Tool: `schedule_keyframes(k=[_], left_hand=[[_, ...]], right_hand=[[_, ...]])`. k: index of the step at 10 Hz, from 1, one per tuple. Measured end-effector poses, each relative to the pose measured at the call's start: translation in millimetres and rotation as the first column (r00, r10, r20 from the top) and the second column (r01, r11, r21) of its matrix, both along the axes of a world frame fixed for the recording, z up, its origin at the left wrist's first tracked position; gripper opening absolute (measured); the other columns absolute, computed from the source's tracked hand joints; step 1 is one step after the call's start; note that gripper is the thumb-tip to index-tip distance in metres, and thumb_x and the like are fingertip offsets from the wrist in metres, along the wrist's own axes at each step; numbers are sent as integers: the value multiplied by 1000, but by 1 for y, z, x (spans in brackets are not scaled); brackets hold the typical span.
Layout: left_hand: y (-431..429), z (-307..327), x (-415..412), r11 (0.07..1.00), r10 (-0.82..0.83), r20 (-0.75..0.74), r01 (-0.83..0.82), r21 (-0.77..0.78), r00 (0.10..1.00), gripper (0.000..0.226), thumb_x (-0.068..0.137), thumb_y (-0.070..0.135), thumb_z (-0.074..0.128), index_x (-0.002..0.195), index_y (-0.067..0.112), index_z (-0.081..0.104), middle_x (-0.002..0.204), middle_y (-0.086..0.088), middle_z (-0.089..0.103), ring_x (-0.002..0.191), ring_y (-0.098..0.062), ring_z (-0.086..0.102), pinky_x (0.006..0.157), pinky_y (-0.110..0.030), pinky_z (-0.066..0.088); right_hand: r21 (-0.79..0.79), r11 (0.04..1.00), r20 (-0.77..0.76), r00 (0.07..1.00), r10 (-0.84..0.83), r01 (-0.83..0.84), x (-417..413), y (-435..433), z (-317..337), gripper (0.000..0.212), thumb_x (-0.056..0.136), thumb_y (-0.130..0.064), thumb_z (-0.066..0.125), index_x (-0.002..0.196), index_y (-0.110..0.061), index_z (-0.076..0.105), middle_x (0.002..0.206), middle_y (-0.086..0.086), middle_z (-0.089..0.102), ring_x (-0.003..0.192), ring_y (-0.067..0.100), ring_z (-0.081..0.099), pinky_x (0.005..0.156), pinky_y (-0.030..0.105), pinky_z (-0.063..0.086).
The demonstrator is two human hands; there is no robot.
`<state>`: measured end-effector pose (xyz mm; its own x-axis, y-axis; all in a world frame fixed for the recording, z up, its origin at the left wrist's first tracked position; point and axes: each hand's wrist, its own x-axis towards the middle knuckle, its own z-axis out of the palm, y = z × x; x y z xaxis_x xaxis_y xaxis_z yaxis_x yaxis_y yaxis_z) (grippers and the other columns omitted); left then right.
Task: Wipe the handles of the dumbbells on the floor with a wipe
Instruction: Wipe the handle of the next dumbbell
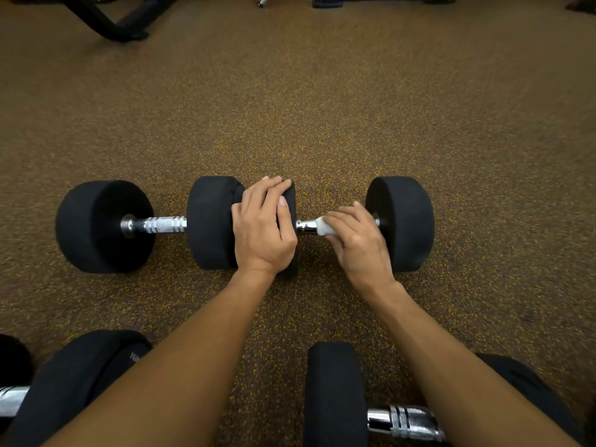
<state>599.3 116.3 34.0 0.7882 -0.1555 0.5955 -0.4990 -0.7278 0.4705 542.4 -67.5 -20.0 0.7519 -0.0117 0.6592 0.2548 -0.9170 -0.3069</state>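
Before you, the far left dumbbell and far right dumbbell lie end to end. The near left dumbbell and near right dumbbell lie closer to you; side by side.

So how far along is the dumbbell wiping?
Done: nothing shows which handles are clean. In hand: the right hand holds the wipe on the far right dumbbell's handle, the left hand steadying its head. Possibly left: the far left handle, the near right handle and near left handle.
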Motion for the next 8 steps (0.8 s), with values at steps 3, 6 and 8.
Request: schedule_keyframes(k=[3, 6, 8], left_hand=[[1, 0, 0, 1000, -5, -4, 5, -5, 1000, 37, 107, 22, 43, 134, 21, 69, 140, 7, 65, 138, -16, 54, 102, -36, 39], [1, -1, -1, 1000, -8, -6, 8, -2, 1000, 38, 107, 22, 43, 134, 21, 69, 140, 7, 65, 138, -17, 54, 103, -37, 40], [0, -1, 0, 1000, -5, -2, 5, -22, 1000, 37, 107, 21, 44, 133, 22, 70, 139, 8, 65, 138, -16, 54, 103, -38, 42]], right_hand=[[-11, 998, 6, 999, 54, -54, 6, 11, 1, 28, 96, -10, 74, 121, 2, 74, 122, 13, 75, 117, 29, 67, 122, 50, 40], [6, 1000, -19, 1000, 24, -24, 8, 25, -4, 29, 102, -13, 69, 127, 0, 72, 128, 13, 72, 121, 30, 65, 120, 52, 40], [51, 997, -21, 999, -49, 50, -3, 7, -15, 33, 107, -19, 58, 132, -4, 72, 136, 11, 71, 126, 30, 65, 122, 53, 38]])
